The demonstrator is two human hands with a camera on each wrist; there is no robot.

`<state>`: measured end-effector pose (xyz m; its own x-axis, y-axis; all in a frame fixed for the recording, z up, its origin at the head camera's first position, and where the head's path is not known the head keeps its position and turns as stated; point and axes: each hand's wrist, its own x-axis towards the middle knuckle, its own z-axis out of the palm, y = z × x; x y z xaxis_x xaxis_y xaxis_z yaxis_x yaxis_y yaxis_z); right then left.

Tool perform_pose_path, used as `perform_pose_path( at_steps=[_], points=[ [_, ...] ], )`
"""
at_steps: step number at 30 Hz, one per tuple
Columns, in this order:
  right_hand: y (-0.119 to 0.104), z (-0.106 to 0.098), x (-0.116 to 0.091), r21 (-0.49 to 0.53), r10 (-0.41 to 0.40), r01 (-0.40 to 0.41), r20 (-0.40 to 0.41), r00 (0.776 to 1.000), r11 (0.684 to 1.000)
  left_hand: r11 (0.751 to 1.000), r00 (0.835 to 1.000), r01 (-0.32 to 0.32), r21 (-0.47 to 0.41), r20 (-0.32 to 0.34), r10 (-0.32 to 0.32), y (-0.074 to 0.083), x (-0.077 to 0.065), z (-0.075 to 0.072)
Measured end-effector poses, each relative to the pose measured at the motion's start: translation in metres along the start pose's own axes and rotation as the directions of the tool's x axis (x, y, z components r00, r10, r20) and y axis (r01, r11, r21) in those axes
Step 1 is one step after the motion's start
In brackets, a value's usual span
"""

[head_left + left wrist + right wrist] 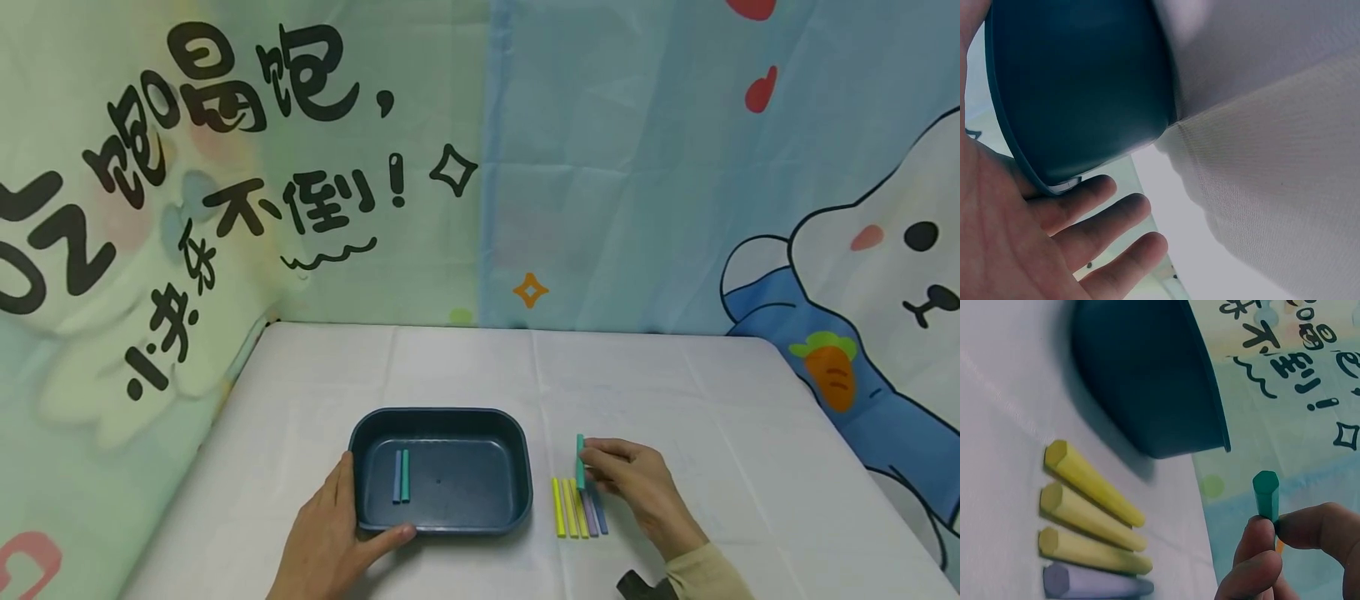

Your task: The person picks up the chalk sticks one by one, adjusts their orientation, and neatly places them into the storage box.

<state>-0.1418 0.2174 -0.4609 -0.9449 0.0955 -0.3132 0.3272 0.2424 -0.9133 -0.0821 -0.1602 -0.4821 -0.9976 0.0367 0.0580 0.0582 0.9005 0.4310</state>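
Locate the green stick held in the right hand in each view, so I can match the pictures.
Head: right of the tray, the green stick is pinched in the right hand.
Left wrist: not in this picture.
Right wrist: right of and below centre, the green stick is pinched, one end toward the camera.
Shared landmark: the dark blue tray, in all three views.

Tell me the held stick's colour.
The hexagonal stick is teal green, clearest in the right wrist view.
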Motion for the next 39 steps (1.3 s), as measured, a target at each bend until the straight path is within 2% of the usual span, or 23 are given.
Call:
perform_pose_path(
  at_steps=[15,25,39],
  points=[
    [-0.014,0.022,-0.006,0.108,-0.024,0.026,-0.012,1.0,0.994,0.999,1.0,0.013,0.029,0.0,-0.013,0.001,0.0,0.0],
    [-0.022,0.038,-0.008,0.12,-0.041,0.042,-0.009,0.999,0.992,1.0,1.0,0.009,0.027,-0.004,-0.009,0.001,0.0,0.0],
    [-0.036,0.061,-0.009,0.161,-0.068,0.061,0.04,0.997,0.985,0.999,1.0,-0.002,0.033,-0.011,0.002,0.001,0.0,0.0]
  ],
)
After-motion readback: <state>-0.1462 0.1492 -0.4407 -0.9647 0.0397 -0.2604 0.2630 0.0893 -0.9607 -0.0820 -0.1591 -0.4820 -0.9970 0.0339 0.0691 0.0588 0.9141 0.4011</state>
